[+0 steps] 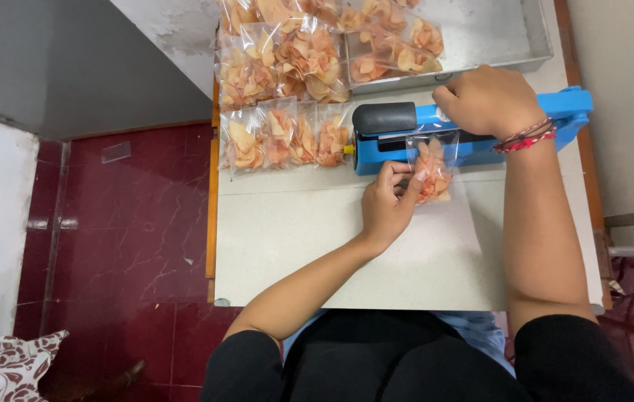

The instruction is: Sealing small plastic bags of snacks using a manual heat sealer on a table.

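Nearest the camera, the person's black sleeves and two bare forearms extend over a pale speckled table [295,246]. To the left of the table lies a dark red tiled floor [123,246], with a patterned brown-and-white cushion [4,365] at its lower corner.

The left hand [385,202] rests on the table surface just in front of the sealer. Its fingers are closed in a pinch on the lower left edge of a small clear bag of orange chips [431,170]. The bag lies flat on the table, with its open top edge fed under the arm of the blue heat sealer [473,128].

The right hand [487,98] lies palm down on top of the sealer arm, fingers curled over it (red thread bracelets sit on that wrist). The sealer arm is down on the bag mouth. The sealer has a black grip pad at its left end and runs across the table from left to right.

Just left of the sealer, a row of filled chip bags [283,139] lies on the table edge. Beyond them, further filled bags are heaped [309,52] partly on the table and partly in a shallow metal tray [496,37] at the far side.
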